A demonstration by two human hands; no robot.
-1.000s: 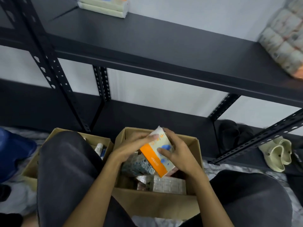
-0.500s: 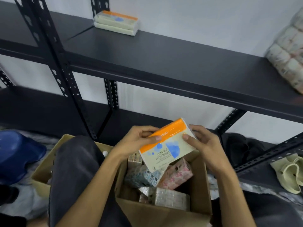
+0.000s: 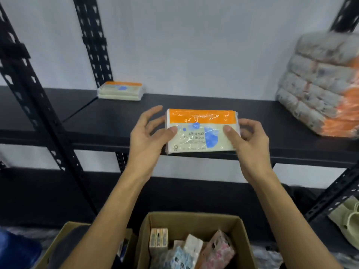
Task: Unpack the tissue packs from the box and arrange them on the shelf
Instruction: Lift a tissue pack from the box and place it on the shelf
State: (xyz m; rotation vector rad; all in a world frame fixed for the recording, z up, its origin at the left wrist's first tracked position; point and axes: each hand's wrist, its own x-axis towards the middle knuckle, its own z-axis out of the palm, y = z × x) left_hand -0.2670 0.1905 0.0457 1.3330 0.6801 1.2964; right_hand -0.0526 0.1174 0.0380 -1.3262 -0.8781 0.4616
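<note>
Tissue pack (image 3: 202, 131) over front edge of black shelf (image 3: 272, 121), pinched at its ends: left hand (image 3: 149, 136) thumb on top, fingers spread; right hand (image 3: 246, 136) curled round right end. Open box (image 3: 192, 220) below, small packs inside. Two stacked packs (image 3: 120, 91) at shelf's back left.

We have raised the tissue pack (image 3: 202, 131) out of the cardboard box (image 3: 194, 220), where it stood tilted on end a second ago, to the front edge of the black shelf (image 3: 272, 121). It now lies level, orange band turned away from us, printed face up. Our left hand (image 3: 147, 133) and right hand (image 3: 246, 136) have shifted from its long sides to its two short ends, thumbs on top. Our view has lifted with it: the stacked packs (image 3: 120, 90) at the back left now appear nearer the middle.
</note>
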